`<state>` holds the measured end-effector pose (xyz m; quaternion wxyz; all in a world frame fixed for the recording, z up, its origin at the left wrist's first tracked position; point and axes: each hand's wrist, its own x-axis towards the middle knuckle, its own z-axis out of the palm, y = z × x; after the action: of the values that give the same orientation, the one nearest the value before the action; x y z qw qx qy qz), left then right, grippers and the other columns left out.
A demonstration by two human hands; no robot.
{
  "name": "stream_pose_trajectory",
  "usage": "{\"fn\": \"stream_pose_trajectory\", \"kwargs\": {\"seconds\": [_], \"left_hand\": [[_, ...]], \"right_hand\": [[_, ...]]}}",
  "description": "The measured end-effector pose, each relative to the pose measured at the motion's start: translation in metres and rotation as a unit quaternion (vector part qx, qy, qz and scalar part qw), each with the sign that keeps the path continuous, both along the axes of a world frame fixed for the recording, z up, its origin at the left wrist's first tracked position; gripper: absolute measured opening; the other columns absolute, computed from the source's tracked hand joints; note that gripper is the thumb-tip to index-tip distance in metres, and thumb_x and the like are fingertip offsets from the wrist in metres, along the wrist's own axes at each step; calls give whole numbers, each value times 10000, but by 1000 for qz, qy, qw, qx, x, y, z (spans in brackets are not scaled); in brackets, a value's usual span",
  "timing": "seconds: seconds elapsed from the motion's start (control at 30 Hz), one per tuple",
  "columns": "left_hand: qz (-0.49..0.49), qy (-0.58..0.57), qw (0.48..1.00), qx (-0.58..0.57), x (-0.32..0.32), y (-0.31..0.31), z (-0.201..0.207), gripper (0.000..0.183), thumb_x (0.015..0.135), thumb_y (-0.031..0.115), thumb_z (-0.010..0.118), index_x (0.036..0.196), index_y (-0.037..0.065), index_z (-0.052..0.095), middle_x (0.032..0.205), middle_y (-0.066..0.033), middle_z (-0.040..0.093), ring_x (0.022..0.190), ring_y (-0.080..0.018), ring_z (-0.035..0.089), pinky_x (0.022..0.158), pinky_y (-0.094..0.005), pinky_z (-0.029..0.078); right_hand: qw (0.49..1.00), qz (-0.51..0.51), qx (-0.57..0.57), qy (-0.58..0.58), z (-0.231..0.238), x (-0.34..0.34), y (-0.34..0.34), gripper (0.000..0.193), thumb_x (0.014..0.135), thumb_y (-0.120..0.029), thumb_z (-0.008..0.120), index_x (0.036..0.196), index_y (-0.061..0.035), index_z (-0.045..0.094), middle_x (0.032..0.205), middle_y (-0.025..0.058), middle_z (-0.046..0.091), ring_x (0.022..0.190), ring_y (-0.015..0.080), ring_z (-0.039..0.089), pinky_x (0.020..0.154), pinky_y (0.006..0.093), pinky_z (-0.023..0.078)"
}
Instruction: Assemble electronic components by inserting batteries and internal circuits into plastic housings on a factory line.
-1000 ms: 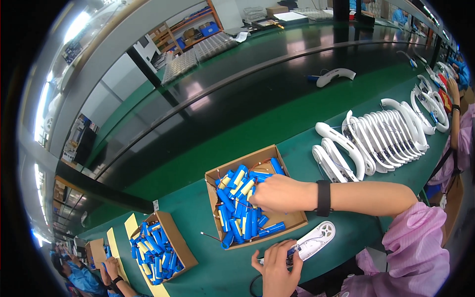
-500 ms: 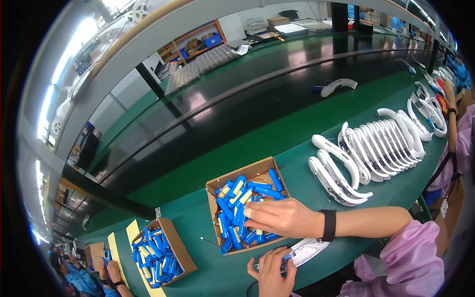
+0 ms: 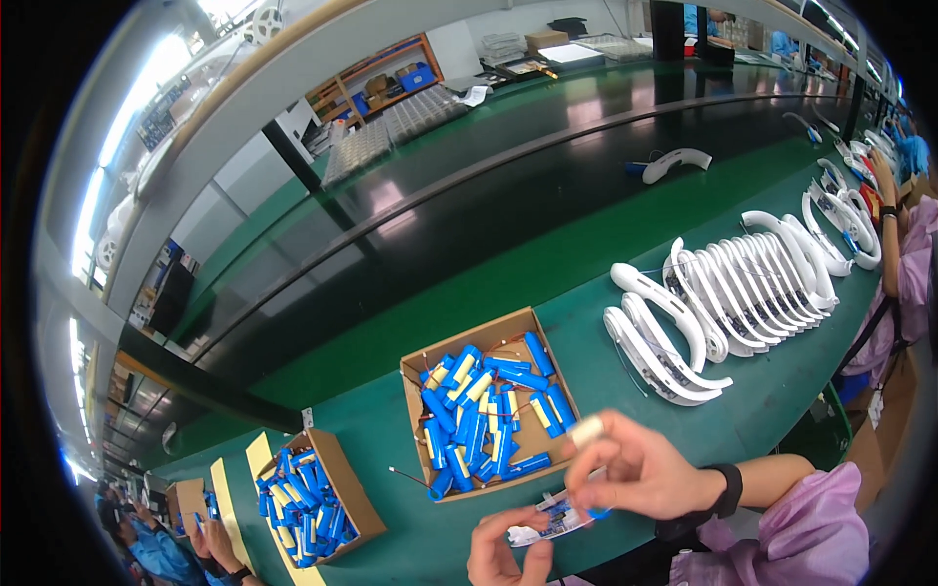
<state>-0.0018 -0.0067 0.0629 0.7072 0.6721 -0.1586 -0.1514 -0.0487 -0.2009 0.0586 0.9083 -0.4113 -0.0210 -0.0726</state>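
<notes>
My left hand (image 3: 503, 549) is closed on the near end of a white curved plastic shell (image 3: 525, 535) with a small circuit board (image 3: 559, 515) in it. Just above the shell's other end is my right hand (image 3: 650, 474), fingers bent, with a pale cover on one fingertip. From under its fingers shows the blue end of a battery (image 3: 598, 513); the rest is hidden by the hand. Beyond my hands stands an open cardboard box (image 3: 418, 363) of blue cylindrical batteries (image 3: 476, 430) with yellowish strips and thin wires.
A second box (image 3: 342, 479) of blue batteries stands to the left, beside yellow strips (image 3: 221, 498). White curved shells (image 3: 752, 293) stand in a row at the right. Another shell (image 3: 676, 164) lies farther back. Co-workers' hands (image 3: 220, 542) and an arm (image 3: 887, 225) show at both sides.
My right hand has come out of the battery box toward me, over the shell, with a blue battery under its fingers. My left hand has shifted slightly left and the shell has turned.
</notes>
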Motion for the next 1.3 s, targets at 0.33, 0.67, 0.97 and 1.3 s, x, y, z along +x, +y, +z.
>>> {"fn": "stream_pose_trajectory", "kwargs": {"seconds": [0.33, 0.67, 0.97, 1.3], "left_hand": [[-99, -60, 986, 123, -11, 1, -12, 194, 843, -33, 781, 1027, -4, 728, 974, -110, 706, 878, -197, 655, 804, -311, 513], [-100, -104, 982, 121, -18, 13, -45, 197, 847, 56, 772, 1015, 2, 685, 1054, -155, 648, 954, -266, 615, 854, -375, 493], [-131, -229, 891, 370, 4, -8, -49, 329, 998, 115, 556, 1314, 27, 586, 1333, -151, 591, 1260, -359, 504, 1122, -475, 315], [-147, -199, 903, 351, 5, -3, -48, 316, 1031, 203, 531, 1299, 65, 625, 1250, -161, 612, 1212, -367, 511, 1112, -463, 294]], "right_hand": [[982, 97, -28, 157, -35, -63, 13, 367, 1002, -2, 647, 1342, 0, 508, 1106, 51, 691, 842, 46, 632, 705, 212, 510], [878, -102, -467, -1, -43, -63, 15, 204, 875, -50, 802, 1071, -10, 762, 916, 71, 696, 718, 153, 672, 578, 256, 501], [777, -19, -628, 21, -35, -28, -10, 91, 939, -129, 682, 962, -42, 689, 927, 49, 582, 698, 225, 632, 520, 363, 518], [730, 20, -681, 52, -36, -22, -8, 84, 810, -32, 667, 886, -2, 647, 878, 103, 602, 645, 321, 664, 515, 417, 528]]}}
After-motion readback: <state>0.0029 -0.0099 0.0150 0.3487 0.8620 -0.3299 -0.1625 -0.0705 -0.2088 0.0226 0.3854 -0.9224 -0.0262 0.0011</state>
